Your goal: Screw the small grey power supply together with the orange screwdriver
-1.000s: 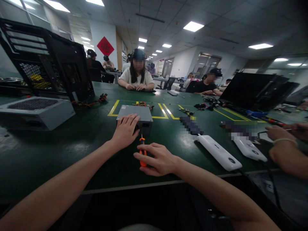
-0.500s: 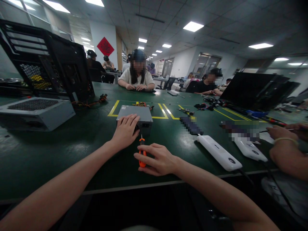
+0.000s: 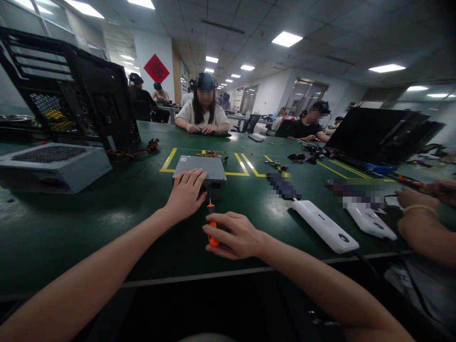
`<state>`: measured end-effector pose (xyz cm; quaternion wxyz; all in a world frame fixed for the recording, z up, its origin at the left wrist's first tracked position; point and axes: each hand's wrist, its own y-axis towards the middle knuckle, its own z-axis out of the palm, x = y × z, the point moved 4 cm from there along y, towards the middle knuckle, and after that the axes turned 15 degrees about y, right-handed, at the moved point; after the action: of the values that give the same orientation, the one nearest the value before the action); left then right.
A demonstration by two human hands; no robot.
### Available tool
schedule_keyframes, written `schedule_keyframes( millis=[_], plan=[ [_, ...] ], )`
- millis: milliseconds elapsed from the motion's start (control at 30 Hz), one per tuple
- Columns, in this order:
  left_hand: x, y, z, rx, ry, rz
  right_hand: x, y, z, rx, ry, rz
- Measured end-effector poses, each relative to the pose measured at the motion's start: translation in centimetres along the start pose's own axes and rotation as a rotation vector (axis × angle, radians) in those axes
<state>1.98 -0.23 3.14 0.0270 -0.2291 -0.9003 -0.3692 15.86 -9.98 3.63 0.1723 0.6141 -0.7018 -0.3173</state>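
A grey metal computer power supply [image 3: 203, 166] lies on the green table in front of me, its wires at the back. My left hand [image 3: 188, 190] grips its near left part, fingers over the top edge and thumb against the near face. In my right hand [image 3: 231, 235], between thumb and fingers, is a screwdriver [image 3: 213, 237] with an orange and black handle. Its thin shaft points away from me to the near face of the power supply, just right of my left thumb. I cannot make out the tip or any screw there.
A second power supply [image 3: 53, 166] and an open black computer case [image 3: 71, 90] stand at left. White power banks [image 3: 322, 225] lie at right, near a neighbour's hands [image 3: 420, 199]. Metal parts [image 3: 276, 165] and another black case [image 3: 377, 135] are farther back. A person sits opposite.
The fingers of my right hand have shifted slightly right and the screwdriver handle has turned a little. My left hand and the power supply stay put. The neighbour's hands have moved slightly.
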Motion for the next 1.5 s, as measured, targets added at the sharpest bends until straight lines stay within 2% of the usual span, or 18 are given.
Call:
schedule_keyframes(
  millis=[200,433,667,900,1100,1267,1367,1500],
  plan=[
    [0.02,0.02,0.0,0.001,0.016,0.008,-0.49,-0.32,0.26,-0.004,0.093,0.069],
    [-0.03,-0.03,-0.04,-0.012,0.015,0.007,-0.04,-0.15,0.22,0.023,-0.004,-0.004],
    [-0.01,0.0,-0.1,-0.005,0.013,0.005,-0.46,-0.46,0.46,-0.005,0.096,0.078],
    [0.02,-0.06,-0.08,-0.001,0.01,0.004,-0.21,-0.22,0.33,0.031,0.013,0.018],
    [0.01,0.01,-0.08,0.002,0.01,0.005,-0.51,-0.3,0.28,-0.027,0.1,0.074],
    [0.02,0.03,-0.06,0.001,-0.004,-0.002,-0.38,-0.27,0.25,0.04,0.046,0.046],
    [0.02,-0.01,-0.02,0.002,-0.011,-0.007,-0.26,-0.31,0.28,0.027,0.012,0.011],
    [-0.02,-0.01,-0.01,0.005,0.004,-0.006,-0.39,-0.39,0.52,0.025,0.044,0.04]
  ],
)
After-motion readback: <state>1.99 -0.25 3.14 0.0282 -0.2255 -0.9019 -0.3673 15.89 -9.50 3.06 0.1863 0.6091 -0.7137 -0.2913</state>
